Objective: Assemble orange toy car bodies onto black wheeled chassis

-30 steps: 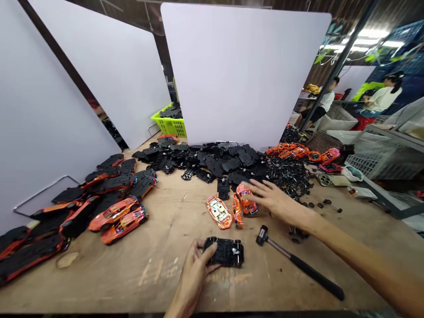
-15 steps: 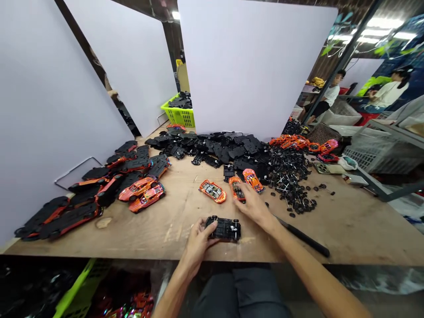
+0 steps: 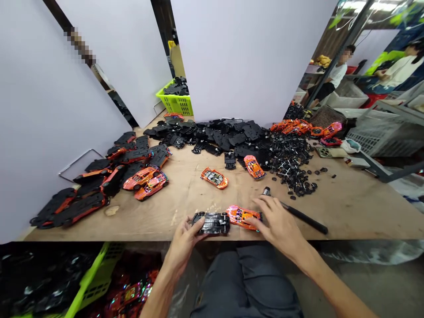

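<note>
My left hand [image 3: 183, 240] is closed on a black toy car chassis [image 3: 212, 224], thumb across its upper face, with the wheels showing at its sides. Just right of the chassis, close to the table's front edge, lies an orange toy car body [image 3: 243, 217] with its painted top up. My right hand [image 3: 280, 223] is over the body's right end, fingers apart and thumb at the body. Another orange car body [image 3: 214, 178] rests farther back with its inside showing. An orange car [image 3: 254, 167] lies top up to its right.
A black-handled tool [image 3: 304, 219] lies right of my right hand. Black chassis [image 3: 228, 137] are heaped at the back, beside a pile of wheels on axles [image 3: 288, 163]. Assembled cars [image 3: 129, 163] line the left. A green basket [image 3: 175, 105] stands behind; people sit at far right.
My right hand has brought an orange car body toward the front edge, beside the chassis, and it now shows its top instead of its inside. My left hand still holds the chassis.
</note>
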Action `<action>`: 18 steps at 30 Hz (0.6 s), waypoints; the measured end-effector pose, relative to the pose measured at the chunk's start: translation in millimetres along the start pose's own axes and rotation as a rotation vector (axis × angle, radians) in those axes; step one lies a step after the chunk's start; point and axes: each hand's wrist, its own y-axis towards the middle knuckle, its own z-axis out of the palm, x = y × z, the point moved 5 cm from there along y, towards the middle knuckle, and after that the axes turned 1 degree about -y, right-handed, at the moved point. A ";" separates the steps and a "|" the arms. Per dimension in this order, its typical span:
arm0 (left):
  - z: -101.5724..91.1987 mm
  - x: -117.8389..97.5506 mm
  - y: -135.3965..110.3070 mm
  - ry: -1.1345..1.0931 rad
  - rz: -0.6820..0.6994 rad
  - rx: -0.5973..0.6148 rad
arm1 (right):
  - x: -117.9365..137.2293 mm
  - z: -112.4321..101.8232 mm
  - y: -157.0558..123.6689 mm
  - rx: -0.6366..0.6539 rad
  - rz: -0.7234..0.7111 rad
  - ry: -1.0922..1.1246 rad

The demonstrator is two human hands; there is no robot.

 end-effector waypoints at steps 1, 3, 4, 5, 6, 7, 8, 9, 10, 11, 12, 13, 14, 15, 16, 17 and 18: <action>1.8 0.4 -0.2 -0.004 0.002 -0.001 | 4.2 2.6 0.3 0.062 -0.069 -0.049; 7.0 1.1 0.3 -0.019 0.018 -0.004 | 3.2 4.6 -0.5 0.155 -0.138 -0.073; 10.7 2.1 1.1 -0.028 0.024 -0.004 | -1.5 2.1 -0.9 0.172 -0.136 -0.058; 15.4 3.8 2.4 -0.039 0.028 0.000 | -7.9 -2.9 -1.0 0.171 -0.117 -0.031; 21.4 6.4 4.0 -0.051 0.027 0.008 | -14.9 -9.9 -0.4 0.156 -0.091 0.006; 28.7 9.9 6.1 -0.061 0.021 0.024 | -21.2 -17.5 0.9 0.137 -0.064 0.049; 37.3 14.0 8.4 -0.072 0.013 0.047 | -25.7 -24.2 3.0 0.123 -0.042 0.096; 46.5 18.5 10.6 -0.080 0.003 0.074 | -27.7 -28.5 5.4 0.123 -0.031 0.141; 55.2 22.7 12.4 -0.081 -0.006 0.096 | -27.0 -29.6 8.0 0.141 -0.032 0.182; 62.7 26.3 13.8 -0.070 -0.012 0.110 | -24.0 -27.8 10.2 0.163 -0.047 0.215; 68.2 28.8 14.6 -0.051 -0.015 0.114 | -19.3 -23.6 12.0 0.185 -0.072 0.243; 71.5 30.1 14.8 -0.032 -0.018 0.111 | -14.3 -17.5 13.0 0.204 -0.095 0.263; 73.0 30.4 14.7 -0.021 -0.024 0.108 | -9.8 -10.8 13.5 0.214 -0.112 0.275; 73.2 29.8 14.3 -0.024 -0.037 0.113 | -6.0 -4.0 13.3 0.216 -0.124 0.279; 72.5 28.6 13.7 -0.042 -0.053 0.126 | -3.1 2.0 12.7 0.212 -0.134 0.277; 71.0 26.5 13.3 -0.071 -0.059 0.137 | -1.0 7.4 11.9 0.212 -0.140 0.270; 69.3 24.2 13.1 -0.098 -0.060 0.151 | 0.7 12.0 10.9 0.216 -0.149 0.256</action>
